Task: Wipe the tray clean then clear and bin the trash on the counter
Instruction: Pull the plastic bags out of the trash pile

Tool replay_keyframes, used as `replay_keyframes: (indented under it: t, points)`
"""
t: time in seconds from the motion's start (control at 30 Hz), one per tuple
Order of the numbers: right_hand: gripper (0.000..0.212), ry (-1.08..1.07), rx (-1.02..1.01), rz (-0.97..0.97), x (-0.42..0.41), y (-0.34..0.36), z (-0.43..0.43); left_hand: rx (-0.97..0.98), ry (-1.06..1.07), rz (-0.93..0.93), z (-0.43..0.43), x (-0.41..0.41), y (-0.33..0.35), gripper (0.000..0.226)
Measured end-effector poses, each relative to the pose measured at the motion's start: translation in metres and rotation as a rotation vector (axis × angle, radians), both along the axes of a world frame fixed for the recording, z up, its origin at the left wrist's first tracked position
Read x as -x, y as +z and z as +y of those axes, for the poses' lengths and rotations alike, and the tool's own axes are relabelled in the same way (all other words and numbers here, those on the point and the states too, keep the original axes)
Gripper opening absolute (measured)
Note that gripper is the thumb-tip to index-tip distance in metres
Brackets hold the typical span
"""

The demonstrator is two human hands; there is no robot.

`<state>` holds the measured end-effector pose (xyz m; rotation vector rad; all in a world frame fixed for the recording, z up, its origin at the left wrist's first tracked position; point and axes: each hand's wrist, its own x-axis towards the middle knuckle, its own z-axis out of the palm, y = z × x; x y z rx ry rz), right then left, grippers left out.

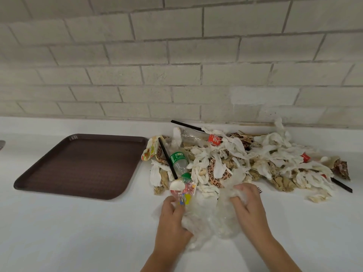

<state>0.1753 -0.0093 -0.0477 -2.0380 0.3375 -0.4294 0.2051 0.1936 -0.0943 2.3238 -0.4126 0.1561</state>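
A brown plastic tray (82, 165) lies bare on the white counter at the left. To its right spreads a heap of trash (245, 160): crumpled white napkins, leopard-print wrappers, a crushed bottle with a green label (178, 161), red cups and black cutlery. At the heap's near edge lies a clear plastic bag (208, 216). My left hand (172, 218) grips the bag's left side beside a colourful wrapper (183, 190). My right hand (249, 205) clutches a bunch of the clear plastic at the bag's right side.
A pale brick wall runs right behind the counter (78, 232). A black straw (186, 125) lies against the wall's foot. A black fork (341, 186) sticks out at the heap's right end. A grey object (2, 145) shows at the far left edge.
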Motion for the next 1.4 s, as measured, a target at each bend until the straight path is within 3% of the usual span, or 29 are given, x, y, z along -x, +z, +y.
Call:
replay_keyframes:
  t: [0.07,0.17,0.23,0.3,0.33,0.4,0.43,0.63,0.8,0.97,1.23,1.4]
  points:
    - [0.017,0.008,0.039,-0.042,0.005,-0.009,0.007,-0.025,0.008,-0.002,0.002,-0.002,-0.002,0.061]
    - [0.032,-0.022,0.089,-0.043,0.008,-0.018,0.014,0.056,0.023,-0.012,0.005,-0.003,-0.006,0.055]
    - [0.028,-0.055,0.073,-0.05,0.004,-0.012,0.019,0.166,0.038,0.007,0.01,0.0,0.008,0.049]
    - [0.026,-0.047,0.044,-0.042,-0.006,0.008,0.027,0.303,0.104,0.138,0.015,0.002,0.023,0.073]
    - [0.029,-0.01,0.072,-0.031,-0.014,0.02,0.032,0.387,0.154,0.184,0.021,0.002,0.024,0.073]
    - [0.038,0.101,0.197,0.018,-0.036,0.042,0.045,0.59,0.262,0.234,0.037,-0.002,0.027,0.046]
    - [0.038,0.157,0.277,0.049,-0.049,0.053,0.054,0.603,0.312,0.234,0.047,-0.007,0.027,0.031]
    - [0.025,0.365,0.903,0.251,-0.161,0.072,0.123,0.25,0.318,0.308,0.104,-0.053,0.018,0.017]
    - [0.027,0.475,1.138,0.483,-0.224,0.049,0.144,-0.034,0.199,0.322,0.104,-0.081,0.021,0.015]
    - [0.024,0.556,1.306,0.55,-0.236,0.04,0.146,-0.129,0.109,0.304,0.105,-0.091,0.02,0.024]
    - [0.021,0.496,1.333,0.567,-0.226,0.049,0.139,-0.084,0.078,0.248,0.105,-0.096,0.01,0.022]
    - [0.026,0.304,1.053,0.574,-0.227,0.049,0.125,-0.071,0.084,0.213,0.103,-0.098,0.008,0.02]
